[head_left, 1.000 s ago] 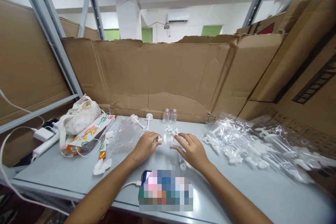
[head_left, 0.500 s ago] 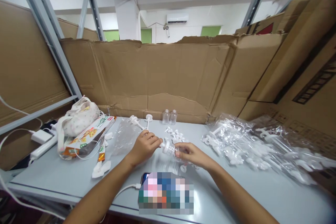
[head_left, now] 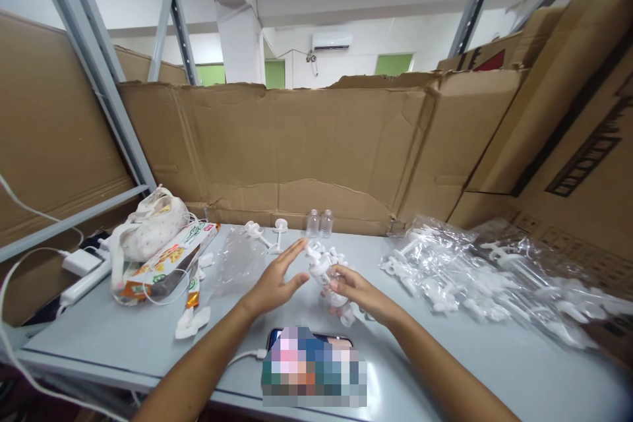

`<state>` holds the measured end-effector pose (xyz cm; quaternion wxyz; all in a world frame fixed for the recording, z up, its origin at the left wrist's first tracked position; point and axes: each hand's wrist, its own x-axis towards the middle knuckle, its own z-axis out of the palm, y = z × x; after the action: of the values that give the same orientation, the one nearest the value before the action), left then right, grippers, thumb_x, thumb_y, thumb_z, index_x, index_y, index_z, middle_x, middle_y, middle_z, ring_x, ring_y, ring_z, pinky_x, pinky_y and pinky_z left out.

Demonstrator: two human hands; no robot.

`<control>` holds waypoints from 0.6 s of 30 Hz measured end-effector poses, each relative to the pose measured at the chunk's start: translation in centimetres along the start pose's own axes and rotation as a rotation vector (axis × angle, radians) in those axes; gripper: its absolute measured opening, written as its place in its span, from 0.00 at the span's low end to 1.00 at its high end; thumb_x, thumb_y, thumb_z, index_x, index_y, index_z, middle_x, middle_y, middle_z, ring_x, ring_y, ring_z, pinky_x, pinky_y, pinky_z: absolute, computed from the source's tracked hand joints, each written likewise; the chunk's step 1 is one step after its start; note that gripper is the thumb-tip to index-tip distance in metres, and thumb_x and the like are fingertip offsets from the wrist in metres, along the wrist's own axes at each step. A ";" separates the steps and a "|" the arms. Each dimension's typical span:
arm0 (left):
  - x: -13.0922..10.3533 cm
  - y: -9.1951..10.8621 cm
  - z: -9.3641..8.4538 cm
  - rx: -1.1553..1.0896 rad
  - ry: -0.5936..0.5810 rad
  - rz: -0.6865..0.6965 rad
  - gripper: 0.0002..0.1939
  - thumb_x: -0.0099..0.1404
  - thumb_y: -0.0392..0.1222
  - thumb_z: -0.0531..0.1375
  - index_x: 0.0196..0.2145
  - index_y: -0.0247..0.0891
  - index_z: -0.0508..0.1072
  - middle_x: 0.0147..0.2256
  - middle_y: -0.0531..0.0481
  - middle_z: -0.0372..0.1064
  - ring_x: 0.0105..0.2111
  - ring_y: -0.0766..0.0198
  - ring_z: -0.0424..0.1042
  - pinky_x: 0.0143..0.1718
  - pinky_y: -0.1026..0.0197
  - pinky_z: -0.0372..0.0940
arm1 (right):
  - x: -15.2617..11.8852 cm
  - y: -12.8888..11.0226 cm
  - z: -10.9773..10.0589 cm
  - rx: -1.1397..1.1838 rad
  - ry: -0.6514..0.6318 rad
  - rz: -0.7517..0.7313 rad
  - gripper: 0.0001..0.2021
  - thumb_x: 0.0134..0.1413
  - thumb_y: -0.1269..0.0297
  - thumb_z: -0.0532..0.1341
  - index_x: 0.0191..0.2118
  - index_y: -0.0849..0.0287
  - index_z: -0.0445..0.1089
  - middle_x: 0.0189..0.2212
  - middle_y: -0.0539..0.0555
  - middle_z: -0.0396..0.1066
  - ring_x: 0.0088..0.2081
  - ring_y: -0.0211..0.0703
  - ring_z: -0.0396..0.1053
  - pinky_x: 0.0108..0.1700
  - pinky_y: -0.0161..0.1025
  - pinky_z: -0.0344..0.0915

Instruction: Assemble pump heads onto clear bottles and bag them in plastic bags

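Observation:
My right hand point(head_left: 363, 295) grips a small clear ribbed bottle with a white top point(head_left: 320, 268), tilted up toward the left. Just left of the bottle's top, my left hand point(head_left: 277, 282) is open, thumb apart and fingers stretched out, holding nothing. Small white plastic pieces point(head_left: 337, 254) lie behind the bottle, and a few more white pieces point(head_left: 347, 314) sit below my right hand, partly hidden by it. Farther back stand two clear bottles point(head_left: 312, 223). White stemmed plastic parts point(head_left: 280, 232) lie to their left.
Plastic bags of white parts point(head_left: 455, 277) cover the right of the table. A phone point(head_left: 312, 369) with a cable lies in front. On the left are a flat plastic bag point(head_left: 241, 260), a snack box point(head_left: 171, 257), a cloth bag point(head_left: 153, 224) and a power strip point(head_left: 85, 285). Cardboard point(head_left: 306, 145) walls the back.
My left hand has come off the white top of the bottle, and its fingers have opened and spread. The bottle, in my right hand, now tilts more upright.

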<state>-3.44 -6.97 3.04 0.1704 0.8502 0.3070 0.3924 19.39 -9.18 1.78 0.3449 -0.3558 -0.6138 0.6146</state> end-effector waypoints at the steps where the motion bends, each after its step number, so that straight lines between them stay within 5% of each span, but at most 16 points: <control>1: 0.0 0.0 0.0 -0.024 -0.016 0.007 0.28 0.66 0.45 0.53 0.61 0.42 0.52 0.61 0.42 0.53 0.59 0.55 0.55 0.59 0.49 0.54 | 0.0 0.0 0.1 0.004 -0.019 -0.003 0.17 0.50 0.49 0.61 0.40 0.56 0.63 0.32 0.51 0.71 0.26 0.41 0.73 0.26 0.36 0.66; 7: 0.1 0.8 -0.3 -0.016 0.037 -0.006 0.22 0.67 0.42 0.53 0.58 0.44 0.60 0.53 0.43 0.62 0.50 0.59 0.65 0.54 0.52 0.60 | -0.3 -0.3 0.6 0.012 -0.121 -0.062 0.23 0.49 0.49 0.62 0.49 0.55 0.62 0.34 0.53 0.72 0.37 0.47 0.73 0.40 0.44 0.67; 11: 0.2 2.0 -0.8 0.018 0.016 0.033 0.24 0.66 0.42 0.53 0.60 0.45 0.56 0.56 0.44 0.59 0.55 0.59 0.61 0.55 0.54 0.59 | -0.6 -0.9 0.9 -0.028 -0.186 -0.121 0.25 0.47 0.50 0.63 0.49 0.56 0.65 0.42 0.55 0.71 0.44 0.48 0.68 0.45 0.44 0.63; 16: -0.7 1.6 -3.8 0.316 0.004 -0.108 0.22 0.66 0.43 0.52 0.58 0.43 0.59 0.58 0.45 0.57 0.58 0.57 0.57 0.58 0.51 0.54 | -0.7 -0.5 0.4 0.028 -0.110 -0.134 0.26 0.44 0.48 0.64 0.48 0.58 0.68 0.43 0.57 0.72 0.46 0.51 0.68 0.48 0.48 0.62; 18: -1.8 0.3 -5.5 0.485 -0.103 -0.229 0.21 0.63 0.43 0.55 0.55 0.43 0.64 0.55 0.46 0.62 0.56 0.54 0.59 0.56 0.49 0.54 | -0.6 -0.2 0.1 0.156 -0.066 -0.104 0.28 0.44 0.49 0.65 0.49 0.58 0.66 0.42 0.59 0.73 0.44 0.52 0.70 0.47 0.49 0.63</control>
<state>-8.52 -8.13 5.68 0.0207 0.8447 0.4771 0.2417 19.63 -9.77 2.00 0.3826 -0.2749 -0.5926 0.6533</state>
